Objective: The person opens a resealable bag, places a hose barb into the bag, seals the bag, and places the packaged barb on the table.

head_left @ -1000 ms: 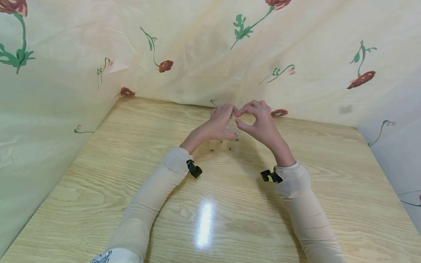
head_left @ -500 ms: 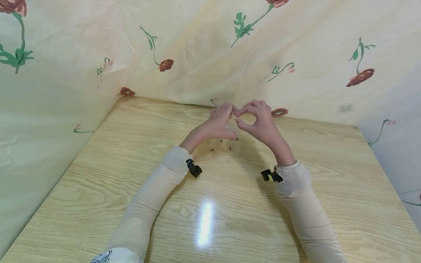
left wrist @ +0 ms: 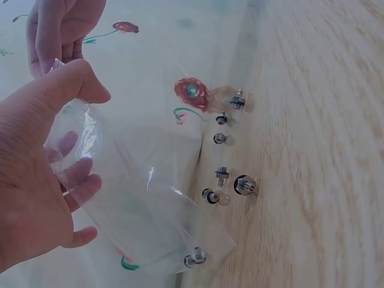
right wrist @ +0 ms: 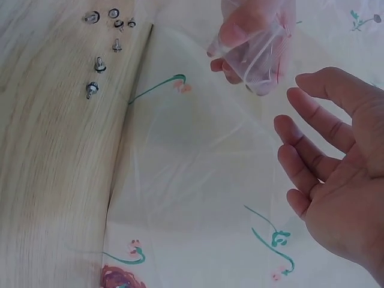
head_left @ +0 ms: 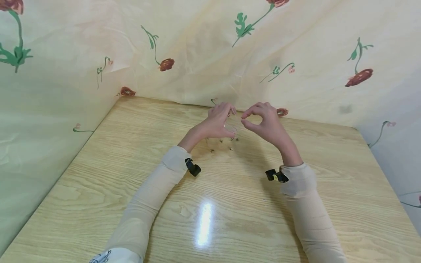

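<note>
My left hand (head_left: 215, 122) holds a clear plastic bag (left wrist: 129, 180) by its upper part, above the back of the table. In the left wrist view the bag hangs slanting down from the thumb and fingers. Just to the right, my right hand (head_left: 266, 122) is apart from the bag, its thumb and fingers curved with a gap and nothing between them. Several small metal threaded fittings with dark rings lie below the hands, among them one fitting (left wrist: 245, 185) standing tilted. Another fitting (left wrist: 195, 258) overlaps the bag's bottom corner in this view.
The wood-grain table (head_left: 230, 219) reaches back to a cream flowered cloth (head_left: 197, 44) that hangs behind and at the sides. Black wrist straps (head_left: 193, 168) sit on both sleeves. A bright light reflection (head_left: 204, 224) shows on the table's front part.
My right hand has let go of the bag's edge and drawn away to the right, widening the gap between the hands. The left hand has shifted slightly left with the bag.
</note>
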